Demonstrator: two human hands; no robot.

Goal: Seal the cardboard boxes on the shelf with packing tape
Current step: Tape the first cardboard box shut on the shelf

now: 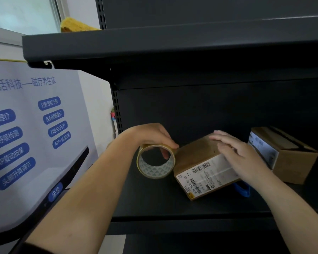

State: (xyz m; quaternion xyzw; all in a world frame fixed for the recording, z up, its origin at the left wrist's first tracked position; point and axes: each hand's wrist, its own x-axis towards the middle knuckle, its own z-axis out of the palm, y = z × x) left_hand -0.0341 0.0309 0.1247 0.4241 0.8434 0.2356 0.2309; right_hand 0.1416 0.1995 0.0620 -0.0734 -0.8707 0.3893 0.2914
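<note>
Tilted brown cardboard box [196, 158], white barcode label, under flat right hand [240, 156]; left hand [151, 136] gripping tape roll [155, 162].

Shelving: we face a dark metal shelf unit [173, 204] with a slotted upright [117, 114].
Upper shelf: we see its front edge [154, 50] overhead.
Left wall: a white poster [26, 129] with blue Chinese labels.
Window: we see pale daylight top left [22, 11].

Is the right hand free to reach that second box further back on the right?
Probably yes. The right hand lies flat on the labelled cardboard box, holding nothing, and the second cardboard box stands just beyond it with nothing between.
</note>
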